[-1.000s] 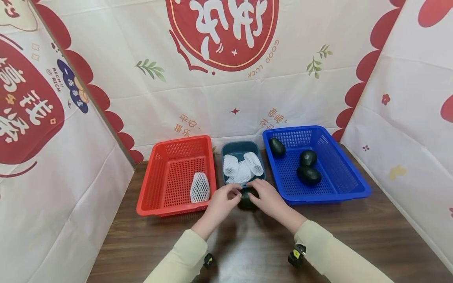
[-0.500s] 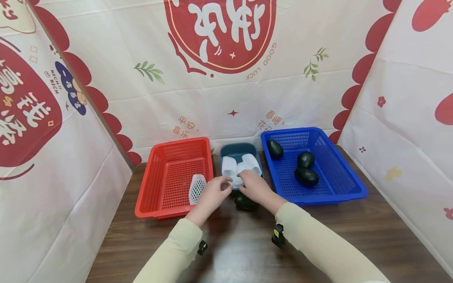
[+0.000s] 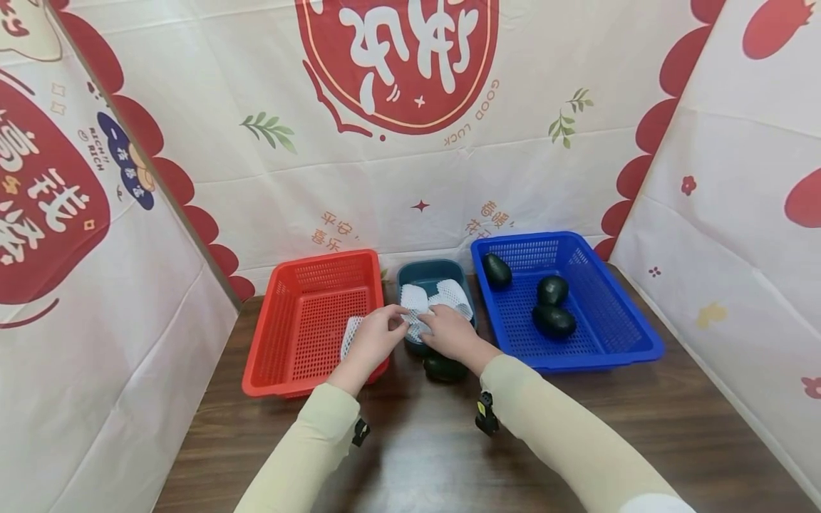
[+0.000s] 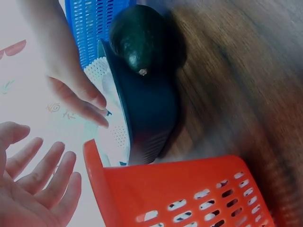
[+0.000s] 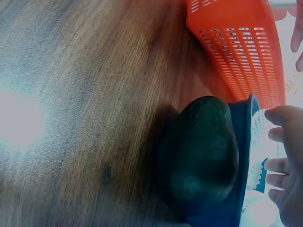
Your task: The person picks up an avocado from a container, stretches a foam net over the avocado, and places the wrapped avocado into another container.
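My left hand (image 3: 373, 340) hovers above the near right rim of the red basket (image 3: 259, 356), its fingers spread and holding nothing in the left wrist view. My right hand (image 3: 450, 333) reaches over the small dark teal bin (image 3: 410, 271), fingertips at the white foam net sleeves (image 3: 415, 299). No sleeve is visibly gripped; contact is hard to tell. A dark avocado (image 3: 445, 368) lies on the table against the bin's near side, also large in the right wrist view. In the red basket, a white net-covered item (image 3: 350, 333) is partly hidden by my left hand.
To the right stands a blue basket (image 3: 616, 306) with an avocado (image 3: 497, 271) by its left wall and two more (image 3: 554, 322) near the middle. Printed cloth walls (image 3: 410, 171) enclose the brown wooden table (image 3: 417, 456) at the back and sides.
Both hands have left the avocado, which stays on the table. The right hand moved forward over the bin's sleeves; the left hand moved up and left, towards the red basket.
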`<state>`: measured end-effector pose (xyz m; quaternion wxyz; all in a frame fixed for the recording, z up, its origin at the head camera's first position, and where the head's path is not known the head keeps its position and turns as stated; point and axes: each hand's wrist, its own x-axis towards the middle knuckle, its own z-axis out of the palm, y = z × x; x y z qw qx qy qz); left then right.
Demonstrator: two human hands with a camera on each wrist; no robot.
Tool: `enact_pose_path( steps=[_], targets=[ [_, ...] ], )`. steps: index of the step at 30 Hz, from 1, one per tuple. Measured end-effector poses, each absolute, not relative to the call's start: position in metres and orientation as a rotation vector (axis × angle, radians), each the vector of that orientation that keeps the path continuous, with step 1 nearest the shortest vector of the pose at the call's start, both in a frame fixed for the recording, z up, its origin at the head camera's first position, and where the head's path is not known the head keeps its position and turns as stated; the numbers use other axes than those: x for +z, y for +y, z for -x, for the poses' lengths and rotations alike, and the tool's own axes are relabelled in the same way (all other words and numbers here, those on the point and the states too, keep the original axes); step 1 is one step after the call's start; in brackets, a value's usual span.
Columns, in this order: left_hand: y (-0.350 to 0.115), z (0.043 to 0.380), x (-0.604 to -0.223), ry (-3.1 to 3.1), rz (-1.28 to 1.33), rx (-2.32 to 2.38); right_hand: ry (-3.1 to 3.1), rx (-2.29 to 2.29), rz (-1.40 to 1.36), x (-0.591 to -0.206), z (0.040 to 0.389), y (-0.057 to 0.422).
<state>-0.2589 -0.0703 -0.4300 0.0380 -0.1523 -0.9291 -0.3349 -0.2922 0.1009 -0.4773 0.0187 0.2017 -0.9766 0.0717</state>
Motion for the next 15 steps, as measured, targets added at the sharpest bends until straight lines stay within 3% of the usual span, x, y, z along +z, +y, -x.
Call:
enact_pose_path(
  steps=[15],
  targets=[
    [-0.0746,0.2534,-0.428,-2.879,0.452,-1.016,-3.063,0.351,-0.512,-0.4739,0.2985,0.1068]
  ],
)
